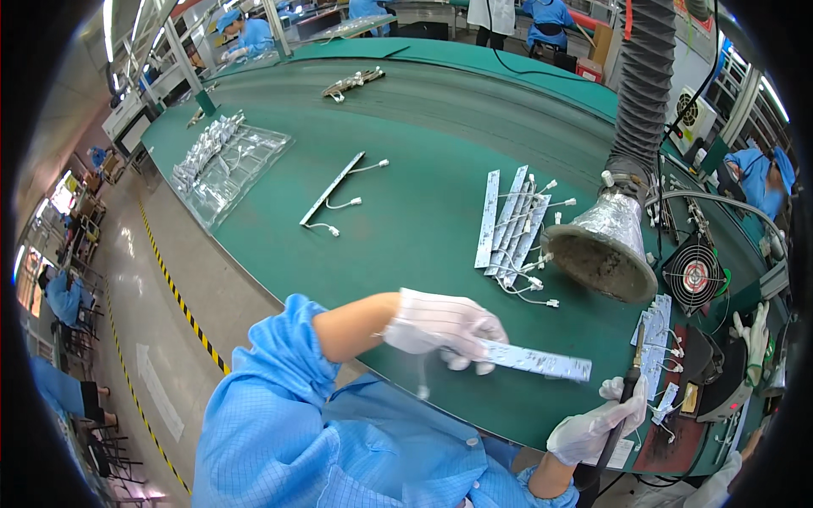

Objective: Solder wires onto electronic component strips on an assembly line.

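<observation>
My left hand (449, 326), in a white glove, is closed on one end of a narrow white circuit board strip (546, 363), which points to the right above the green bench. A blurred cable end with a white connector (423, 390) hangs below that hand. Wrapped in a white glove too, my right hand (597, 427) grips a soldering iron (627, 394) by its dark handle, tip upward. Beside the iron's tip lie several white strips with wired connectors (655, 343). A pile of wired strips (512, 224) rests farther back.
A flexible fume duct (610, 245) with a foil-wrapped funnel hangs at the right, near a small round fan (696, 269). One wired strip (334, 190) lies mid-bench. Clear plastic packaging (246, 161) with many strips sits far left. People in blue work in the background.
</observation>
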A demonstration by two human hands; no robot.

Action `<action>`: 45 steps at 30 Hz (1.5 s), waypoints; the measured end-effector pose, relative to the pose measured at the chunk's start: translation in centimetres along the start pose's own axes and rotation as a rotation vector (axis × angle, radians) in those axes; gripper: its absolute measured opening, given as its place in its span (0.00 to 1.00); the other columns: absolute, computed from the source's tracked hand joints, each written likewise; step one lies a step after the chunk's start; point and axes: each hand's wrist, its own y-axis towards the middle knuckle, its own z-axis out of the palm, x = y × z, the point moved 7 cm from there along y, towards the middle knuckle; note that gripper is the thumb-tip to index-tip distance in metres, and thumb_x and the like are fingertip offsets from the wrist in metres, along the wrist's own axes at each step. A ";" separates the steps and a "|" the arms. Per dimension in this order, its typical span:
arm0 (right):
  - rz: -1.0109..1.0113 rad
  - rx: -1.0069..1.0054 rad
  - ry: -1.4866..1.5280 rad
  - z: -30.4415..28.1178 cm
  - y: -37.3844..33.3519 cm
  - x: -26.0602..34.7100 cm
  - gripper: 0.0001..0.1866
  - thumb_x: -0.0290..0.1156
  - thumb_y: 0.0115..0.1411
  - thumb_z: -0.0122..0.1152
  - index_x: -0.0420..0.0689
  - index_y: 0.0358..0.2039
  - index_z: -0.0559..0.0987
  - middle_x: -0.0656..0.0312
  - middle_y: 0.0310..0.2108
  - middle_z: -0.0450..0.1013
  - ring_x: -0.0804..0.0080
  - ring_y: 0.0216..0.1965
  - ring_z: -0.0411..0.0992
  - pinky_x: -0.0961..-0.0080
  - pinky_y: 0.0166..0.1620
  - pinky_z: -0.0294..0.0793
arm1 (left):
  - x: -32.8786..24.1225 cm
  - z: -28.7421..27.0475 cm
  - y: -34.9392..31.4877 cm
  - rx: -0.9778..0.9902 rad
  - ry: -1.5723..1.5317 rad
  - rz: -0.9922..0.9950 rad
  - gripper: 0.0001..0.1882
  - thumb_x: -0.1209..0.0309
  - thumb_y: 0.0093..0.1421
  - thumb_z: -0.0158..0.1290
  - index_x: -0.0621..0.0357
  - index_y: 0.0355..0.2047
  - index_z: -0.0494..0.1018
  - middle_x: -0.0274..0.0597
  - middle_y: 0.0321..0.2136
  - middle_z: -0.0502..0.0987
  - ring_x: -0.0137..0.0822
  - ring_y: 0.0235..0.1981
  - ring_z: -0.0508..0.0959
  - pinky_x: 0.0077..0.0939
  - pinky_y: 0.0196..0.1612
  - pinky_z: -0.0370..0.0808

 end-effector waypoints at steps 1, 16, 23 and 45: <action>0.083 0.095 0.044 0.7 -0.4 -0.6 0.19 0.35 0.67 0.37 0.32 0.47 0.67 0.53 0.39 0.69 0.72 0.32 0.66 0.77 0.39 0.68 | 0.6 0.1 1.5 -0.022 0.107 -0.037 0.22 0.69 0.56 0.52 0.66 0.50 0.66 0.38 0.29 0.76 0.23 0.24 0.71 0.16 0.28 0.68; -0.230 0.518 0.577 3.0 -1.2 1.3 0.11 0.24 0.61 0.41 0.32 0.40 0.68 0.48 0.32 0.70 0.64 0.26 0.68 0.69 0.28 0.70 | 0.4 0.1 6.4 -0.471 0.348 0.052 0.15 0.73 0.55 0.47 0.70 0.42 0.67 0.42 0.15 0.74 0.33 0.14 0.76 0.25 0.20 0.74; -0.339 0.549 0.439 2.7 -2.0 1.5 0.12 0.26 0.60 0.42 0.32 0.41 0.68 0.46 0.32 0.70 0.63 0.25 0.68 0.70 0.27 0.69 | 0.7 0.6 6.3 -0.483 0.404 0.147 0.15 0.74 0.57 0.47 0.66 0.45 0.66 0.39 0.16 0.74 0.29 0.14 0.75 0.21 0.18 0.74; -0.195 0.585 0.587 2.6 -1.4 1.1 0.12 0.25 0.58 0.43 0.32 0.42 0.66 0.47 0.33 0.70 0.64 0.25 0.67 0.67 0.29 0.68 | 0.2 0.5 6.2 -0.475 0.243 0.061 0.13 0.75 0.55 0.46 0.71 0.40 0.66 0.44 0.15 0.76 0.36 0.16 0.78 0.26 0.20 0.75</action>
